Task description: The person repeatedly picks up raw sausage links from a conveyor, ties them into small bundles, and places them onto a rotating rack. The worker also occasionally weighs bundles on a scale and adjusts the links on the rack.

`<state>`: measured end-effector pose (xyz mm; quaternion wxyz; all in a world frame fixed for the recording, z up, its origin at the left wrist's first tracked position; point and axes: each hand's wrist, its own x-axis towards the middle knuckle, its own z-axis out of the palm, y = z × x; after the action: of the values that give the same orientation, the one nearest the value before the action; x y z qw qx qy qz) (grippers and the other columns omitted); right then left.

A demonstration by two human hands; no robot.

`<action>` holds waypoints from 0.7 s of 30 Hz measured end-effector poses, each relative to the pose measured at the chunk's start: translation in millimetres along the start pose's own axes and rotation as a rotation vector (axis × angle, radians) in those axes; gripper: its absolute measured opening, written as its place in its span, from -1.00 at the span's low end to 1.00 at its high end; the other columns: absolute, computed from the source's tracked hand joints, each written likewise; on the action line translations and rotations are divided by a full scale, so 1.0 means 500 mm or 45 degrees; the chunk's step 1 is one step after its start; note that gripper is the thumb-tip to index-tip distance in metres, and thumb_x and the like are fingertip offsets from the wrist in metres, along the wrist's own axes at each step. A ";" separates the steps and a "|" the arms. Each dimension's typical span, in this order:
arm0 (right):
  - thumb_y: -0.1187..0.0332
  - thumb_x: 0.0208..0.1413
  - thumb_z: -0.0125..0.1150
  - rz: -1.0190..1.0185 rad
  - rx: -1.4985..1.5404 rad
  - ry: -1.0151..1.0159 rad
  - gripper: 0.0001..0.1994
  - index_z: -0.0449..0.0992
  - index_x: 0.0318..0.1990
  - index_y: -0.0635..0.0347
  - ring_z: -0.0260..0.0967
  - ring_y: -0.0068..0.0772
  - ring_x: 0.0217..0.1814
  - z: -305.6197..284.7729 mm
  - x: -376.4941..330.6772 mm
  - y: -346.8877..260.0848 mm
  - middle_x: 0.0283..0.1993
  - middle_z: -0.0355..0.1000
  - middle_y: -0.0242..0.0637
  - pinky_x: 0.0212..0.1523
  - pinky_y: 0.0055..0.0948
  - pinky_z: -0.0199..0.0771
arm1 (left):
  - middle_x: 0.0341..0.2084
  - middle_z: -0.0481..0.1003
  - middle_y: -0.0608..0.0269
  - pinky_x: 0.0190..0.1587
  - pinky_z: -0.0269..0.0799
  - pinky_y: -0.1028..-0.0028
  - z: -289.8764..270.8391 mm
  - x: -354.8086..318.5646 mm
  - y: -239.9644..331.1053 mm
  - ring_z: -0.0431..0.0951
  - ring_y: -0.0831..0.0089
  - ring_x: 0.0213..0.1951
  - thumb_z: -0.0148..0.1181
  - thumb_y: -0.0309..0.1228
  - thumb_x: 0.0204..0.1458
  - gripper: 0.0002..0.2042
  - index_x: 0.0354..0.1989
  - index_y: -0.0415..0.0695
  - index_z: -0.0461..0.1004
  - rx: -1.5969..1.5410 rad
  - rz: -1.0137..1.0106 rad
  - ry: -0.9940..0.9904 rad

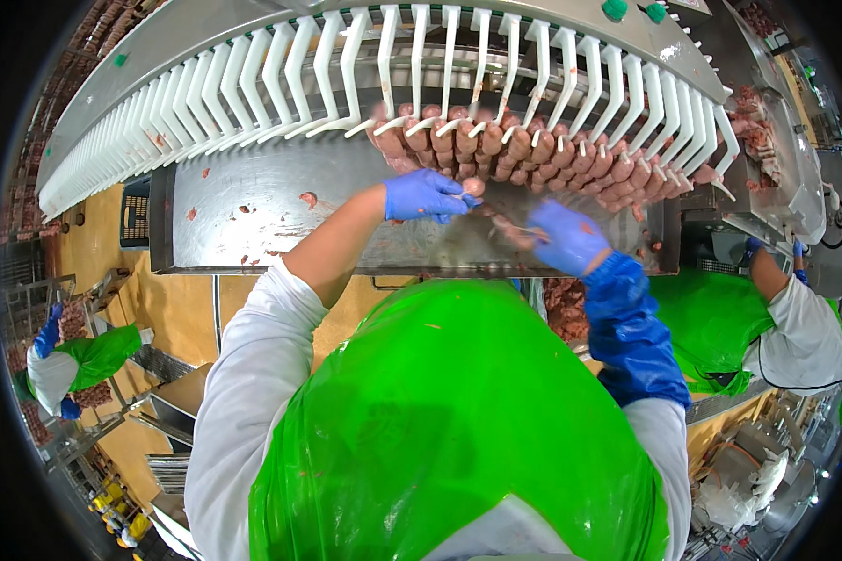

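Saw left hand (430, 196) nearly closed, thumb and fingers pinching a sausage link (474, 187) at the tips. Found right hand (571, 238) just right of the left and slightly nearer the body, curled, with a blurred pinkish strip (513, 231) projecting from it; could not tell how fully closed or how firmly gripped. Located hanging sausages (533, 154) just beyond both hands, extending rightward, draped on white hooks (388, 56). Judged spaced thus to keep loops apart and within reach. Noted metal tray (243, 224) beneath both hands, bearing meat scraps (308, 199) left of the left hand; judged placed to catch droppings. Judged pinched at fingertips for fine control of the slippery casing. Read pinched link's rounded end as pointing off left fingertips, rightward; could not trace long axis inside the glove. Read strip's axis as slanting from right hand toward left. Read hanging links' long axes as dropping from hooks.
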<state>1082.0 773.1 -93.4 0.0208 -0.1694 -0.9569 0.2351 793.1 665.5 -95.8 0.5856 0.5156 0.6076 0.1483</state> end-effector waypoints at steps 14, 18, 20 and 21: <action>0.46 0.11 0.09 0.226 1.661 -0.188 -0.45 0.19 0.29 0.26 0.46 -0.44 -0.13 0.074 0.140 -0.080 -0.12 0.45 -0.22 -0.05 -0.41 0.49 | -0.35 0.61 0.22 -0.06 0.43 0.42 0.034 -0.048 -0.066 0.57 0.42 -0.24 0.03 -0.12 0.25 -0.58 -0.12 -0.31 0.54 -0.823 0.214 0.195; 0.55 0.11 -0.02 0.251 1.460 -0.179 -0.51 0.24 0.25 0.15 0.42 -0.57 -0.26 0.034 0.130 -0.066 -0.36 0.41 -0.36 -0.24 -0.49 0.47 | -0.26 0.60 0.19 -0.01 0.43 0.38 0.032 -0.034 0.033 0.57 0.38 -0.20 -0.03 -0.09 0.26 -0.55 -0.06 -0.30 0.52 0.043 -0.134 -0.143; 0.57 0.10 -0.02 0.146 1.399 -0.091 -0.52 0.25 0.23 0.15 0.39 -0.59 -0.30 0.034 0.130 -0.054 -0.37 0.38 -0.38 -0.29 -0.52 0.43 | -0.43 0.55 0.24 -0.02 0.42 0.42 0.057 -0.018 -0.031 0.55 0.45 -0.23 -0.02 0.02 0.24 -0.48 -0.01 -0.26 0.50 0.017 0.436 -0.065; 0.57 0.10 -0.02 0.092 1.369 -0.045 -0.52 0.26 0.22 0.15 0.38 -0.60 -0.32 0.030 0.132 -0.048 -0.38 0.37 -0.39 -0.31 -0.54 0.42 | -0.42 0.55 0.23 -0.03 0.41 0.43 0.052 -0.024 -0.032 0.54 0.45 -0.23 0.01 -0.01 0.23 -0.50 0.00 -0.26 0.50 -0.132 0.379 -0.047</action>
<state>1010.7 768.4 -98.4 0.0805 -0.1637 -0.6952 0.6953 805.8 638.1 -109.0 0.5940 0.5717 0.5053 0.2550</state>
